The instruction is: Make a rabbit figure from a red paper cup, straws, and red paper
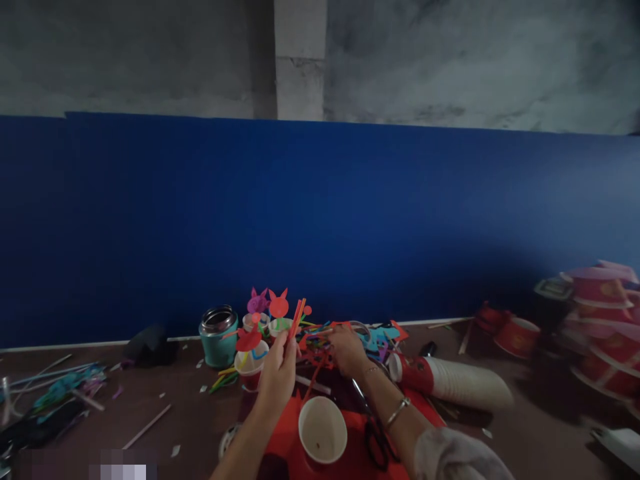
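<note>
My left hand [278, 375] is raised over the table with its fingers pinched round a few orange-red straws [297, 317] that stick up. My right hand [346, 349] reaches further back into a heap of coloured straws and paper shapes [320, 333]; its fingers are curled down in the heap and what they touch is hidden. Below my hands an empty white paper cup [323, 430] stands on red paper [350, 460]. Scissors [375, 437] lie by my right forearm.
Small cups with paper animal shapes on straws [273, 308] stand behind my left hand, next to a teal jar [219, 335]. A lying stack of paper cups [450, 381] is at the right, red bowls [600, 327] stacked beyond. Loose straws [60, 390] litter the left. A blue wall [320, 220] backs the table.
</note>
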A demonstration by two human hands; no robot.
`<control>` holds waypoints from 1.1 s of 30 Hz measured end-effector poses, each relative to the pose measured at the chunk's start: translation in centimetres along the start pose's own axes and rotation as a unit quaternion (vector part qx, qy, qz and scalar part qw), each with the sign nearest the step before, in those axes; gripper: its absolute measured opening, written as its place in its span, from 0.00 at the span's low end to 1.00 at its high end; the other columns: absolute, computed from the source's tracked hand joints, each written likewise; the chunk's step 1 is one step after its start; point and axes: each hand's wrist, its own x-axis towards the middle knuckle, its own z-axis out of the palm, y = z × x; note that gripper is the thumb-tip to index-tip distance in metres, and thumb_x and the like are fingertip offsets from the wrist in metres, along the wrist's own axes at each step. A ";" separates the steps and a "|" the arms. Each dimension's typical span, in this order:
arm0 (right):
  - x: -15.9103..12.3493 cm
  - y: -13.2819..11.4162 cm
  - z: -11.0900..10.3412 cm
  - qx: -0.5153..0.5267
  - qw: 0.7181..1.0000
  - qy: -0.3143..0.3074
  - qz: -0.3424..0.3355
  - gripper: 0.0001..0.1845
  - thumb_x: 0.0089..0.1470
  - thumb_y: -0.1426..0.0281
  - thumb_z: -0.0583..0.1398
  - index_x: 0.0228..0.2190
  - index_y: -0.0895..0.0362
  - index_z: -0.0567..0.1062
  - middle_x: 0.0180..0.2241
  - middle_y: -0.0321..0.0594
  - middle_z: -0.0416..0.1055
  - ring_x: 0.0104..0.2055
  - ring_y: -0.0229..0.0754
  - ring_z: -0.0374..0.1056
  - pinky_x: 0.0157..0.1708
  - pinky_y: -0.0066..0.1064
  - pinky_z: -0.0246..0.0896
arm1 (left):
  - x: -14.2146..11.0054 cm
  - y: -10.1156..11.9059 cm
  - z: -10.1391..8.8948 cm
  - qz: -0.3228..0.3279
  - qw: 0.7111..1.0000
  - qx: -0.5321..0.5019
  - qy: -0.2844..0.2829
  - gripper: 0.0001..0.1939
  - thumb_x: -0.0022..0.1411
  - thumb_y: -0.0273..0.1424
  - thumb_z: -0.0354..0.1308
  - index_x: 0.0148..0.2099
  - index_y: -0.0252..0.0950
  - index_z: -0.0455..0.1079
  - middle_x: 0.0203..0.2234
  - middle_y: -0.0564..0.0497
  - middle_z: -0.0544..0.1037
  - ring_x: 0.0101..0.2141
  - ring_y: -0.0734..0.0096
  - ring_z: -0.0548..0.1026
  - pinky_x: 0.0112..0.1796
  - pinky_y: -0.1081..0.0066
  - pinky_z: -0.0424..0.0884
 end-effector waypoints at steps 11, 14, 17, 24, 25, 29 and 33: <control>1.2 -0.7 0.0 -0.110 0.991 -0.043 -0.064 0.14 0.50 0.78 0.57 0.37 0.58 0.79 0.41 0.50 0.76 0.50 0.51 0.63 0.46 0.37 0.51 | 0.1 0.4 0.2 -0.013 0.999 -0.008 0.031 0.15 0.58 0.43 0.54 0.35 0.36 0.71 0.21 0.54 0.69 0.26 0.69 0.67 0.30 0.72 0.63; 0.9 -0.5 -1.4 -0.124 0.990 -0.032 -0.064 0.13 0.50 0.76 0.57 0.37 0.58 0.79 0.41 0.50 0.76 0.50 0.51 0.61 0.47 0.38 0.50 | 0.0 0.4 0.3 -0.025 0.999 -0.031 0.027 0.17 0.56 0.45 0.56 0.35 0.36 0.71 0.20 0.55 0.68 0.23 0.71 0.66 0.26 0.73 0.62; 0.5 -0.4 -3.1 -0.134 0.990 -0.024 -0.025 0.12 0.48 0.78 0.58 0.33 0.59 0.79 0.38 0.52 0.76 0.48 0.52 0.63 0.47 0.39 0.50 | 0.0 0.4 0.5 -0.072 0.995 -0.069 0.005 0.18 0.53 0.47 0.57 0.34 0.36 0.69 0.20 0.56 0.69 0.19 0.77 0.61 0.20 0.76 0.57; -1.1 0.0 -5.8 -0.120 0.984 0.005 0.129 0.14 0.51 0.74 0.55 0.36 0.63 0.79 0.42 0.59 0.74 0.49 0.58 0.65 0.43 0.42 0.57 | 0.0 0.6 0.7 -0.191 0.966 -0.170 -0.028 0.24 0.44 0.47 0.61 0.37 0.35 0.68 0.19 0.57 0.71 0.13 0.83 0.58 0.14 0.79 0.47; -1.4 0.0 -5.9 -0.112 0.983 -0.006 0.144 0.14 0.50 0.73 0.56 0.37 0.63 0.79 0.41 0.59 0.75 0.48 0.58 0.67 0.42 0.42 0.58 | 0.0 0.5 0.8 -0.196 0.965 -0.171 -0.030 0.23 0.44 0.47 0.61 0.37 0.35 0.68 0.20 0.57 0.72 0.13 0.84 0.57 0.14 0.80 0.45; -2.4 -0.2 -5.7 -0.077 0.981 -0.072 0.164 0.14 0.44 0.74 0.60 0.36 0.58 0.79 0.37 0.55 0.78 0.41 0.56 0.73 0.36 0.39 0.63 | 0.1 -0.1 0.9 -0.191 0.969 -0.155 -0.025 0.24 0.44 0.45 0.61 0.40 0.36 0.66 0.20 0.57 0.73 0.11 0.85 0.56 0.13 0.80 0.42; -3.8 -0.3 -5.9 -0.048 0.983 -0.092 0.153 0.14 0.42 0.73 0.62 0.35 0.57 0.79 0.36 0.54 0.78 0.41 0.57 0.74 0.33 0.37 0.64 | 0.0 0.0 0.9 -0.184 0.972 -0.143 -0.027 0.24 0.45 0.43 0.60 0.43 0.37 0.65 0.21 0.57 0.73 0.11 0.86 0.54 0.13 0.80 0.42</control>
